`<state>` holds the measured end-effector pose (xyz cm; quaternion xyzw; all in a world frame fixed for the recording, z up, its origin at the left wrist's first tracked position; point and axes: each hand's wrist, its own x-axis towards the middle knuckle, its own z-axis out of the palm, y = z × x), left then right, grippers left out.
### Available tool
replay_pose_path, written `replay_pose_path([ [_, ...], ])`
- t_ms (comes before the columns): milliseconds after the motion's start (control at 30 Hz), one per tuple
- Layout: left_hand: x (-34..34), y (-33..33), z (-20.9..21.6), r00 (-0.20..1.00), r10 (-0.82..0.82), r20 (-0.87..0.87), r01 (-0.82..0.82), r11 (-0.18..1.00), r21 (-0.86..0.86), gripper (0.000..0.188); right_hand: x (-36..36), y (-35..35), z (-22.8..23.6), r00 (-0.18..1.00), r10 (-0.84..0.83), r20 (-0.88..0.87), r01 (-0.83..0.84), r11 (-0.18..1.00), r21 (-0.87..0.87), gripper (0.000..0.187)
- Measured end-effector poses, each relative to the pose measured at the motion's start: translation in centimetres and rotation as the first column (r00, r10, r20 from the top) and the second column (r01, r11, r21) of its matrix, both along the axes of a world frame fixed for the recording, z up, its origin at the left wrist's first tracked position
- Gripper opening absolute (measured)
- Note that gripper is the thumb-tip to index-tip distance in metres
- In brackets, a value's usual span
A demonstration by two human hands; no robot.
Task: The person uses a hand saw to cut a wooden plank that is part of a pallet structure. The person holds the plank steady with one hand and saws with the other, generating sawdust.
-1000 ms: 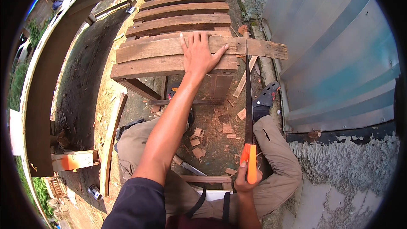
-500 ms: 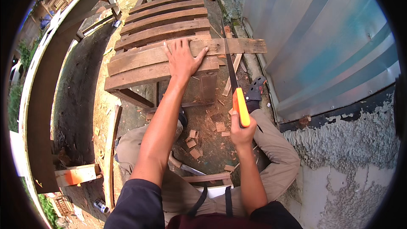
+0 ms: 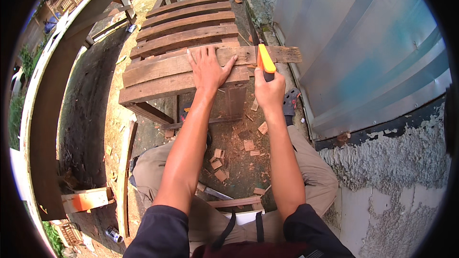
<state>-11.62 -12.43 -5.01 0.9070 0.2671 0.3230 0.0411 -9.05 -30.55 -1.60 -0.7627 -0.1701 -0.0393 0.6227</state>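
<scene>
My left hand (image 3: 209, 70) lies flat with spread fingers on a brown wooden board (image 3: 158, 66), pressing it onto the slats of a low wooden frame (image 3: 186, 32). The board's right end sticks out past the frame toward the metal wall. Closed round the yellow-and-black handle of a handsaw (image 3: 266, 60), my right hand (image 3: 270, 91) is close to the board's near edge. The dark blade crosses the board just right of the frame and points away from me. How deep the cut goes cannot be seen.
Small wood offcuts (image 3: 220, 165) and sawdust litter the ground between my legs. A corrugated metal wall (image 3: 363, 57) stands close on the right. On the left are a long wooden structure (image 3: 43, 114), a loose plank (image 3: 125, 177) and a can (image 3: 114, 234).
My right hand has pushed the handsaw forward, away from me, so its handle is now near the board. My left hand stays on the board, which has shifted very slightly.
</scene>
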Motion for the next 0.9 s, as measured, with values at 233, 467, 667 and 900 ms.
replay_pose_path([
  [233, -0.7, 0.3, -0.2, 1.000, 0.010, -0.017, -0.010, 1.000, -0.005, 0.079, -13.4, -10.4, -7.9, 0.999, 0.036, 0.014, -0.037, 0.999, 0.030, 0.017],
  [467, -0.8, 0.1, -0.2, 1.000, 0.008, -0.014, -0.008, 1.000, -0.019, 0.077, -20.4, -15.8, -8.9, 0.986, 0.143, 0.089, -0.129, 0.980, -0.149, 0.005],
  [667, -0.2, -0.3, 0.4, 0.995, 0.029, -0.097, -0.034, 0.998, -0.050, 0.079, -23.5, -9.4, -13.2, 0.961, 0.258, 0.096, -0.261, 0.965, 0.018, 0.014],
  [900, -0.9, -0.1, 0.0, 0.999, 0.017, -0.043, -0.019, 0.999, -0.033, 0.080, -21.9, -18.1, -12.8, 0.960, 0.037, -0.278, 0.042, 0.961, 0.273, 0.024],
])
